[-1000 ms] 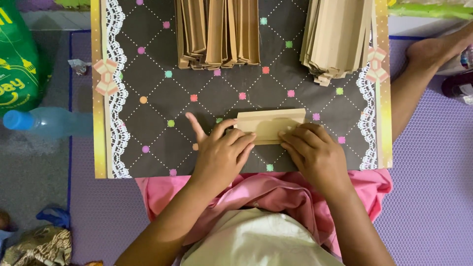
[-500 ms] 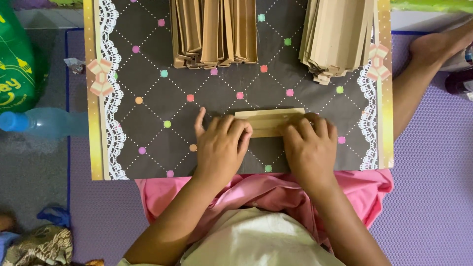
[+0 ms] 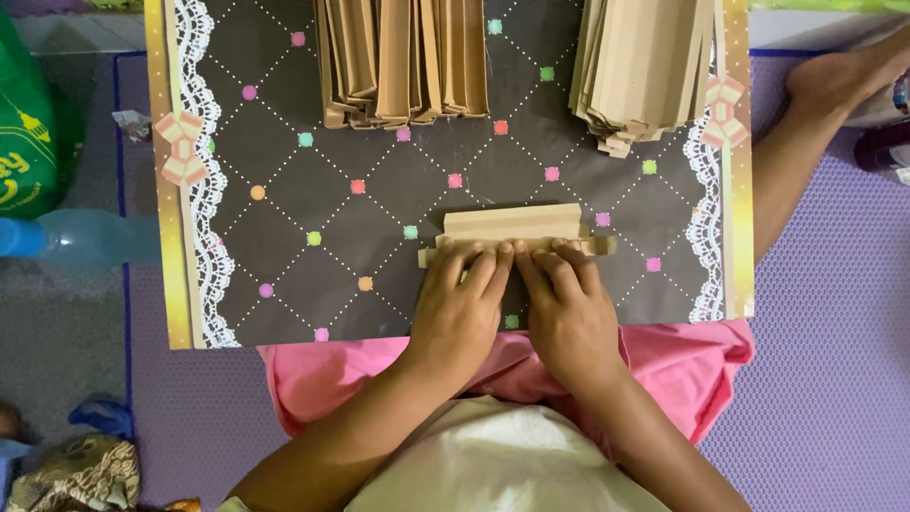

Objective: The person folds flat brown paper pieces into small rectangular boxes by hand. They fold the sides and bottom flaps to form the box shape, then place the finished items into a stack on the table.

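Observation:
A folded tan paper piece (image 3: pixel 512 226) lies flat on a black dotted board (image 3: pixel 379 228) with lace and gold edges. My left hand (image 3: pixel 462 301) and my right hand (image 3: pixel 566 301) rest side by side on its near edge, fingertips pressing down on the fold. The index fingers nearly touch at the middle of the piece. Its two ends stick out beyond my hands on either side.
A stack of folded tan paper pieces (image 3: pixel 403 62) sits at the board's far middle, and a stack of flat tan sheets (image 3: pixel 645 71) at the far right. A blue bottle (image 3: pixel 76 237) and a green bag (image 3: pixel 28 142) lie left. A bare leg (image 3: pixel 815 123) stretches along the right.
Both hands slid inward along the paper piece until they met at its middle. The view also shifted slightly.

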